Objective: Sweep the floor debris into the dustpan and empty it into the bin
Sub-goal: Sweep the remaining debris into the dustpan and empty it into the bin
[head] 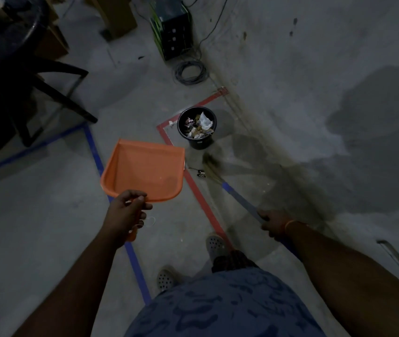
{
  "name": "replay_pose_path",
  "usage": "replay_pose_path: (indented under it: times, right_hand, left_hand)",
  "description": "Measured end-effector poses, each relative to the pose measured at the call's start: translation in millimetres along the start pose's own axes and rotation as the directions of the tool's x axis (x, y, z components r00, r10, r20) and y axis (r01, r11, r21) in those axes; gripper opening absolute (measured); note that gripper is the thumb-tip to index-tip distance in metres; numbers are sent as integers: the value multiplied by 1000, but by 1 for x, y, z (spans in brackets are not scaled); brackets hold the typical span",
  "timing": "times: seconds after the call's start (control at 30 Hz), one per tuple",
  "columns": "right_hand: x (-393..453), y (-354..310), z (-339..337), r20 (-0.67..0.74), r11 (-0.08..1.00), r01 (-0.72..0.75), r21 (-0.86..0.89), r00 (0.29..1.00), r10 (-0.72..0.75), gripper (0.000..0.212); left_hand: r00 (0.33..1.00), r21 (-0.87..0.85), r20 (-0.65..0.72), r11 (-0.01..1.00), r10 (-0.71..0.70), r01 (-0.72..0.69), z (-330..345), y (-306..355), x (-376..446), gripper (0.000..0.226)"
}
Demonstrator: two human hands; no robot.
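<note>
My left hand (128, 210) grips the handle of an orange dustpan (145, 170), held above the floor with nothing visible in its tray. My right hand (275, 223) grips the blue handle of a broom (238, 198); its blurred bristles reach the floor near a small shiny scrap of debris (201, 173). A black bin (197, 139) stands just beyond the dustpan, holding crumpled paper and wrappers.
Red tape (198, 193) and blue tape (96, 156) mark lines on the concrete floor. A black chair (35, 98) and cardboard boxes stand at the left. A black box (173, 32) and a cable coil (190, 71) lie beyond the bin. My feet (215, 244) are near the red tape.
</note>
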State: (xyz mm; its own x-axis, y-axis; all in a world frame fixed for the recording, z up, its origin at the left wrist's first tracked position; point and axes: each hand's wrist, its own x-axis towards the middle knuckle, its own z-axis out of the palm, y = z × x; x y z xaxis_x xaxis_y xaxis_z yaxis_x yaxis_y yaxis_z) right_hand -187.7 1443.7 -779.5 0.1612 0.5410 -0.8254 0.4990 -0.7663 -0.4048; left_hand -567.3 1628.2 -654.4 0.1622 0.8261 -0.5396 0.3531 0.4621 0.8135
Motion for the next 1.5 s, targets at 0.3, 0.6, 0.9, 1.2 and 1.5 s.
replay_pose_path:
  times: [0.3,0.6,0.9,1.2,1.5]
  right_hand:
    - [4,-9,-1,78,973,129,-191,990,-116,67]
    - [29,-55,15,-21,976,104,-192,994,-110,65]
    - [35,-99,35,230,862,320,-394,942,-245,59]
    - [23,-59,38,96,941,236,-243,971,-219,58]
    - [26,-88,74,249,909,206,-362,961,-118,49]
  left_hand:
    - [1000,-39,-26,999,7,-8,-4,0,-6,13]
    - [991,-62,-132,998,9,-17,-22,-6,-22,12]
    - [964,-154,-265,988,-16,-26,-46,-16,-29,10]
    - [945,-263,-322,964,-49,-40,-57,-29,-37,10]
    - [941,-340,-324,940,-96,-21,-90,-47,-42,8]
